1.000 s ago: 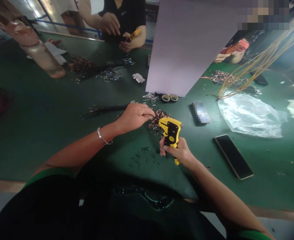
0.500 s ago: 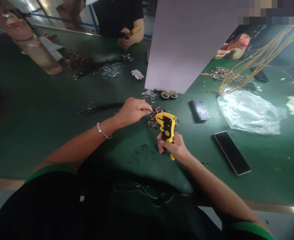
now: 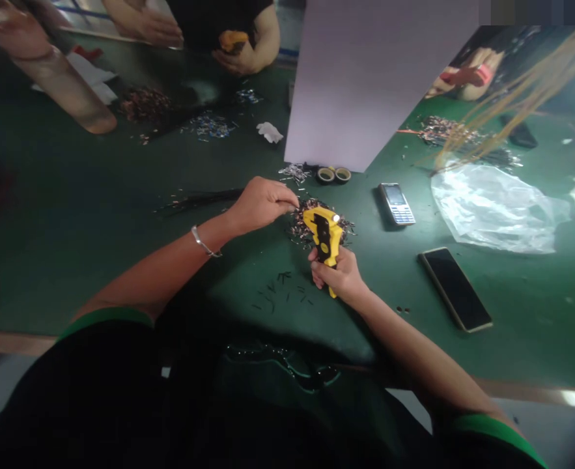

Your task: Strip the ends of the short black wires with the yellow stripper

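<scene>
In my right hand (image 3: 338,272) is a yellow and black wire stripper (image 3: 323,233), gripped by the handles with its head pointing up and away from me. My left hand (image 3: 262,205) is closed in a pinch beside the stripper's jaws; what its fingertips hold is too small to make out. A bundle of thin black wires (image 3: 204,198) lies on the table and runs up behind my left hand. Under the stripper's head spreads a heap of small copper-coloured and dark pieces (image 3: 297,229). Short black offcuts (image 3: 284,278) are scattered nearer to me.
Two tape rolls (image 3: 333,174) and silvery bits (image 3: 294,172) lie below a pale upright panel (image 3: 336,85). On the right are a keypad phone (image 3: 396,204), a smartphone (image 3: 456,290) and a plastic bag (image 3: 497,205). Across the green table, other people's hands (image 3: 238,60) hold tools.
The whole view has shifted slightly. My right hand has tilted the stripper a little, its head still by my left fingertips. Across the table, a person's other hand has come into view.
</scene>
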Available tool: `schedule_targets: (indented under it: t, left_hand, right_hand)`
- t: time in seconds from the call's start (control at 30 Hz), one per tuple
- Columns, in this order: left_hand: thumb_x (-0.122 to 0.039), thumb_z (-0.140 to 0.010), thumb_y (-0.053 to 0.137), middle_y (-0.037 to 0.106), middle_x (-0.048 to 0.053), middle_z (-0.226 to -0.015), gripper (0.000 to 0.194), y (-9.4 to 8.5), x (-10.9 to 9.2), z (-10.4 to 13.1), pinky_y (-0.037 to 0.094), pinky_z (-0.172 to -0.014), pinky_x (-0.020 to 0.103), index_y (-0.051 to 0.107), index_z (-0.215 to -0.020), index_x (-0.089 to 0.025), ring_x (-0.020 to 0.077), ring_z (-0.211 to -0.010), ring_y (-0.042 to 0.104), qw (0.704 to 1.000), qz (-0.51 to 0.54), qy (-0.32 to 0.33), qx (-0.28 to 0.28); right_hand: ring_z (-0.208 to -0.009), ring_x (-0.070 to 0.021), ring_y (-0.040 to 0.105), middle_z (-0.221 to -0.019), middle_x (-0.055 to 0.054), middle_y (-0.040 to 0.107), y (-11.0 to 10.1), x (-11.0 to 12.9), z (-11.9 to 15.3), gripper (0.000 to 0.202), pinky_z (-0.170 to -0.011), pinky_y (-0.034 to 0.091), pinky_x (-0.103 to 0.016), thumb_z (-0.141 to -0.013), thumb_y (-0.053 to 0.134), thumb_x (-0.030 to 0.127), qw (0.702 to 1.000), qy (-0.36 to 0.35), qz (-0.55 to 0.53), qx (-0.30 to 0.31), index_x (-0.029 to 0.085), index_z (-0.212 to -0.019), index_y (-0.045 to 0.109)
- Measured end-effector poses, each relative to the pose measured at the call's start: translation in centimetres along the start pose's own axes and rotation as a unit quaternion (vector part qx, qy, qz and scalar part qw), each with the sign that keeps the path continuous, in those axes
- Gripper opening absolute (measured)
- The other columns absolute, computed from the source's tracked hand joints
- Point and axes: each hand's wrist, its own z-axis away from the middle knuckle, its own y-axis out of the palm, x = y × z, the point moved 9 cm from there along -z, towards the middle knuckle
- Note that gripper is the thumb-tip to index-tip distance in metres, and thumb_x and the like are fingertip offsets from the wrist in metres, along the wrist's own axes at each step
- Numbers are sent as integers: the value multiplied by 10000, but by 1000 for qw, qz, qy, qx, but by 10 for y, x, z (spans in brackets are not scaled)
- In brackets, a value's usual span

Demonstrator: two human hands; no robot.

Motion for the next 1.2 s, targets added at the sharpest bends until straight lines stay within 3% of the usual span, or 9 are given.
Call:
schedule_targets:
  t: [0.3,0.4,0.53,0.73,0.9,1.2]
  left_hand:
    - [-211,-841,605,749,5,-715,185,7,0,2,495,-697,262,784,-792,-210,124,-664,665,1000,14,-7,9]
    - [-195,-794,618,734,-6,-669,162,5,12,2,490,-681,255,774,-750,-204,126,-653,665,999,28,-44,-5]
    - [-192,-760,632,683,-11,-563,139,-6,28,1,463,-585,240,757,-700,-185,120,-555,628,994,44,-86,-45]
    - [-227,-855,626,766,6,-775,164,-9,-2,5,517,-701,265,779,-798,-225,140,-724,693,998,-13,3,-53]
    - [-202,-910,575,752,21,-763,216,-10,-25,11,502,-674,283,778,-838,-224,153,-728,675,992,-90,55,-71]
    - [-173,-905,549,723,7,-710,234,-16,-39,14,464,-639,275,751,-799,-223,138,-681,635,987,-111,47,-106]
  right_hand:
    - [-321,-106,494,-426,80,552,-5,0,-2,141,-360,423,-244,-666,653,206,999,-13,-18,-28,193,-784,576]
    - [-327,-109,497,-435,75,555,-6,-1,4,134,-365,412,-250,-676,669,203,999,-26,-27,-14,190,-783,590]
    - [-362,-112,514,-470,76,558,-24,3,8,121,-401,445,-266,-713,687,197,996,-55,-45,-49,197,-800,603]
    - [-454,-150,591,-569,33,628,-23,10,5,162,-486,491,-314,-697,715,192,997,-51,-61,3,183,-833,627]
    - [-582,-184,640,-676,14,658,-17,16,6,218,-614,542,-380,-676,713,199,994,-58,-84,31,193,-879,637]
    - [-671,-207,640,-738,-2,665,-15,21,7,272,-714,537,-416,-651,723,217,994,-58,-90,34,201,-907,635]
